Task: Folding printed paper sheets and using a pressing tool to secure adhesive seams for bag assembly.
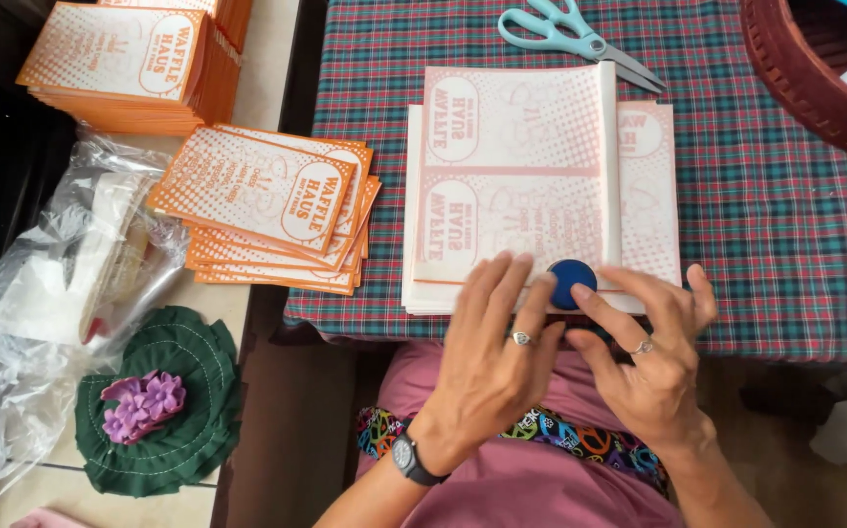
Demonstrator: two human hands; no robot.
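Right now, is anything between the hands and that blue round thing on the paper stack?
Nothing visible. The left hand and right hand both have fingers at the blue round object, which sits on the paper stack.

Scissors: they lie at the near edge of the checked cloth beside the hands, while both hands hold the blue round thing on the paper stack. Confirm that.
Not quite. The head view shows the scissors at the far edge of the checked cloth, beyond the paper stack. The left hand and right hand do hold the blue round thing.
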